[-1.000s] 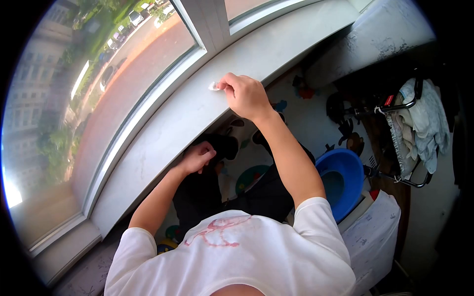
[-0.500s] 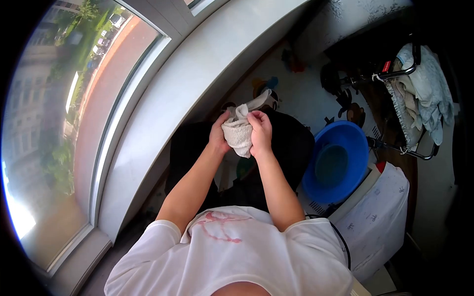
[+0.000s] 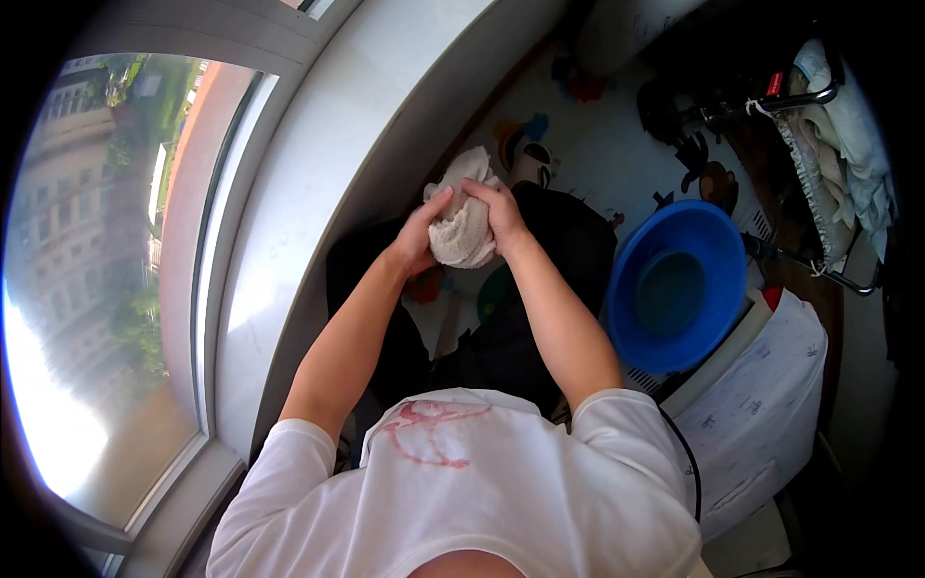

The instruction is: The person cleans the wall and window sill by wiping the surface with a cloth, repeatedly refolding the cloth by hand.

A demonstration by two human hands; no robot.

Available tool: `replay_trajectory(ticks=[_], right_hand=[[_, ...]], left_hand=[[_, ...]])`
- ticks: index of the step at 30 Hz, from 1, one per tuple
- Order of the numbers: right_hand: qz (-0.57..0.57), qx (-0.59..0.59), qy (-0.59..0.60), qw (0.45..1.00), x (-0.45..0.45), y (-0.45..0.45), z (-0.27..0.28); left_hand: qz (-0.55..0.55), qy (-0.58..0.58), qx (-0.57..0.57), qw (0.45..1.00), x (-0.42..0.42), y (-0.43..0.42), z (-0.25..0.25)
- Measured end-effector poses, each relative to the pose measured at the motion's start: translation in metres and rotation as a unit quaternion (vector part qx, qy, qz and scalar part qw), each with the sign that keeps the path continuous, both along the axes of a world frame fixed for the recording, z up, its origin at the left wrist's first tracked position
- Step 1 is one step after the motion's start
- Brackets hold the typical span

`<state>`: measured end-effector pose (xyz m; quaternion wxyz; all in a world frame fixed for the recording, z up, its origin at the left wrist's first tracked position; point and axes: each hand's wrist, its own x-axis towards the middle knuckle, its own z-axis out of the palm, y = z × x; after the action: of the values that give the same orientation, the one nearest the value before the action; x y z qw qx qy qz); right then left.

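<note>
Between my two hands is a bunched whitish cloth [image 3: 464, 231], held out in front of me above my dark-clad knees. Its texture looks like towelling. My left hand [image 3: 418, 234] grips it from the left side, thumb pressed on top. On the other side my right hand [image 3: 499, 217] is closed on it, with thumb and fingers against the upper right edge. The folds hide some of my fingertips. A loose part of the cloth sticks up beyond my hands.
To the right stands a blue basin [image 3: 621, 318] with a darker round bottom. Behind it a metal frame [image 3: 809, 99] carries draped cloths [image 3: 848, 144]. A patterned white cover [image 3: 761, 405] lies nearer me. The white window sill [image 3: 318, 183] runs along my left.
The cloth has been gathered into a rounder bundle, its long tail at the upper right folded in. My view has shifted, bringing the basin slightly right and up.
</note>
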<state>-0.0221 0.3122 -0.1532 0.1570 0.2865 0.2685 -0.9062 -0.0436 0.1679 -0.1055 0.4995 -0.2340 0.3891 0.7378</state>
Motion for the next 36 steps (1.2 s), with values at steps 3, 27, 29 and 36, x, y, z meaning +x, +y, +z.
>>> replay_trajectory(ticks=[3, 27, 29, 36], right_hand=[[-0.063, -0.004, -0.026, 0.998, -0.009, 0.004, -0.006], [-0.188, 0.202, -0.137, 0.951, -0.036, 0.032, -0.056], [-0.19, 0.394, -0.123, 0.891, -0.049, 0.037, -0.072], [-0.009, 0.53, -0.089, 0.843, -0.099, 0.033, -0.09]], left_hand=[[-0.119, 0.136, -0.082, 0.98, 0.003, 0.001, -0.005], [-0.104, 0.297, -0.317, 0.895, 0.02, -0.041, -0.005], [-0.143, 0.43, -0.341, 0.823, 0.025, -0.081, 0.015], [-0.222, 0.141, -0.321, 0.91, 0.035, -0.13, 0.052]])
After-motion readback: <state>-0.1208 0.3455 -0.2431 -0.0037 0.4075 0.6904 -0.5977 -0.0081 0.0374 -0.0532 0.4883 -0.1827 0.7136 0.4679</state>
